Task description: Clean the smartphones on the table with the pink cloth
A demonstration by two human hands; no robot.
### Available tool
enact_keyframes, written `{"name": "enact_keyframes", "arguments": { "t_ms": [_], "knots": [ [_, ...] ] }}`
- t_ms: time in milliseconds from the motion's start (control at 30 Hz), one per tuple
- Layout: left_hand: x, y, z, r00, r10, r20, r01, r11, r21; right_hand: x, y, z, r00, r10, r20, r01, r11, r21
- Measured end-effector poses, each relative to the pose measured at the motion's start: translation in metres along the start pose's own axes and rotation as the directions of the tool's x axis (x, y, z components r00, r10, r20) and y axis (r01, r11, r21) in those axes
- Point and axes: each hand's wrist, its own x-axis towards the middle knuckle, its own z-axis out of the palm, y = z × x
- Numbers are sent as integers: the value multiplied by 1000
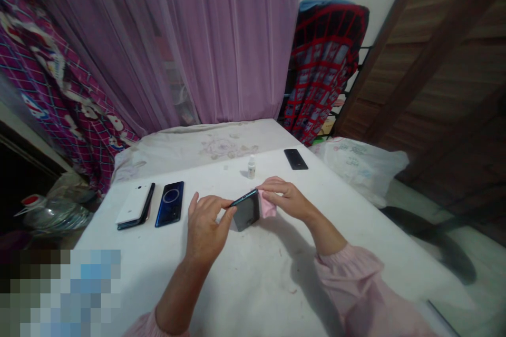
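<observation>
A dark smartphone (pixel 247 213) is held tilted up over the white table, one edge toward me. My left hand (pixel 208 225) pinches its left corner between thumb and fingers. At the phone's right edge, my right hand (pixel 285 198) is closed on a pink cloth (pixel 268 206), which touches the phone there. A small white bottle (pixel 251 167) stands upright just beyond the phone. To the left of my left hand lies a blue smartphone (pixel 169 204) with a ring mark on its back.
A stack of phones with a white one (pixel 134 204) on top lies at the table's left. Another dark phone (pixel 295 159) rests at the far right. A plastic bag (pixel 356 166) hangs by the right edge. A large clear bottle (pixel 51 214) stands left of the table (pixel 253 284).
</observation>
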Motion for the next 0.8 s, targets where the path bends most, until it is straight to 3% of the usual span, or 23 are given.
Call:
{"name": "enact_keyframes", "arguments": {
  "t_ms": [100,200,533,667,800],
  "knots": [
    [-4,-6,-5,1000,-10,3,10,1000,11,-7,6,22,992,102,-72,-89,982,167],
    [-7,-10,-9,1000,-7,5,7,1000,14,-4,0,36,988,109,-108,-84,974,208],
    [-14,-15,-30,997,42,70,-52,987,151,17,-42,49,989,-79,-122,83,996,31],
    [-13,-8,-38,994,76,79,-90,977,194,16,-45,68,988,-138,-64,137,990,-20],
    [-20,-14,-39,996,20,82,-36,981,190,10,-39,82,986,-161,-44,157,984,-88]
  ]
}}
